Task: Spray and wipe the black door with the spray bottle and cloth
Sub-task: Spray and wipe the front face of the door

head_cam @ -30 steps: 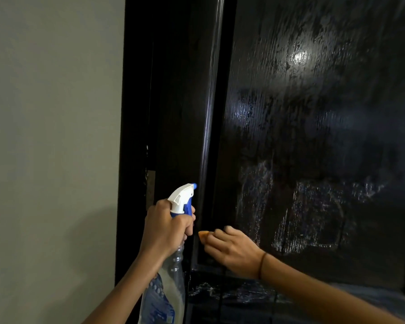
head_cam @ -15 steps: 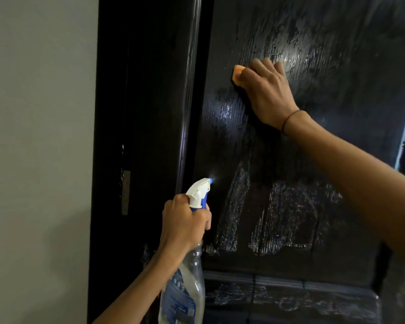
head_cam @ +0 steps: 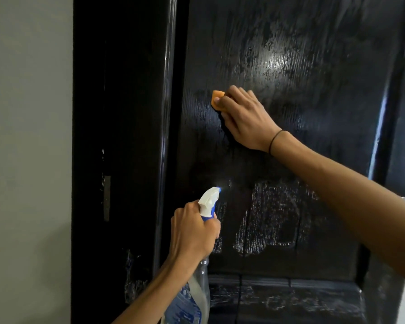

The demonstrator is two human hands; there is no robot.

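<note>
The right hand point(head_cam: 246, 118) is lying flat on the glossy black wooden door point(head_cam: 313, 90), its fingers pressing a small orange cloth point(head_cam: 216, 99) against the upper left part of the panel; only the cloth's corner is showing past the fingertips. A thin dark band point(head_cam: 275, 141) is circling that wrist. Lower down, the left hand point(head_cam: 193, 232) is gripping the neck of a clear plastic spray bottle with a white and blue trigger head point(head_cam: 208, 202), its nozzle pointing at the door just beside the panel's left edge. Wet streaks are shining across the panel. A black door frame point(head_cam: 117, 136) is standing to the left, touching a pale grey wall point(head_cam: 28, 136).
</note>
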